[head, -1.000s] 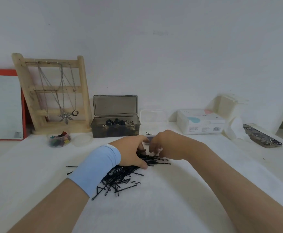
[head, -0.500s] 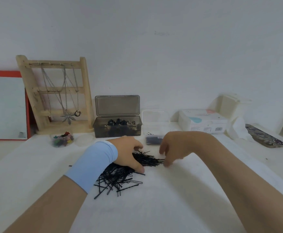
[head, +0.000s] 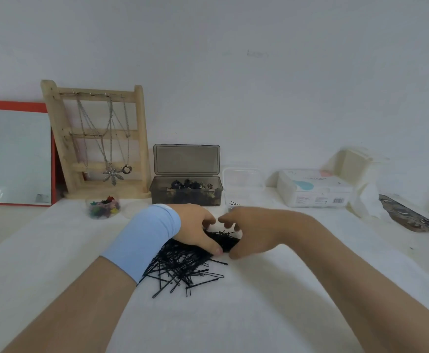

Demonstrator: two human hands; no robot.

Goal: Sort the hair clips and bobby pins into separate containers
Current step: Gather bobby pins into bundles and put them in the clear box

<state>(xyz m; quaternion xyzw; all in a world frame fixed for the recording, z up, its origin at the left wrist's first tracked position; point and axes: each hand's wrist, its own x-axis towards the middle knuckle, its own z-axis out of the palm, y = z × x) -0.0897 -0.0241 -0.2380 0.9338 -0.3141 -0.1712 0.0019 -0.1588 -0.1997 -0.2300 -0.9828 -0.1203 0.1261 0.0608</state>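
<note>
A heap of black bobby pins [head: 183, 266] lies on the white cloth at the middle. My left hand [head: 195, 226], with a light blue wristband, and my right hand [head: 251, 229] cup a bunch of the bobby pins between them, fingers and thumbs curled round the bunch. Behind them a smoky grey box [head: 186, 193] with its lid up holds dark hair clips. To its right stands a small clear container [head: 242, 186], partly hidden by my right hand, with a few pins inside.
A small clear tub of coloured mini clips [head: 103, 207] sits at the left. Behind it are a wooden necklace stand [head: 98, 138] and a red-framed mirror [head: 17, 154]. A white box [head: 315, 187] and a patterned flat object [head: 408, 216] lie at the right.
My right hand has come back in against the left one, and both now close round a bunch of pins at the top of the heap.
</note>
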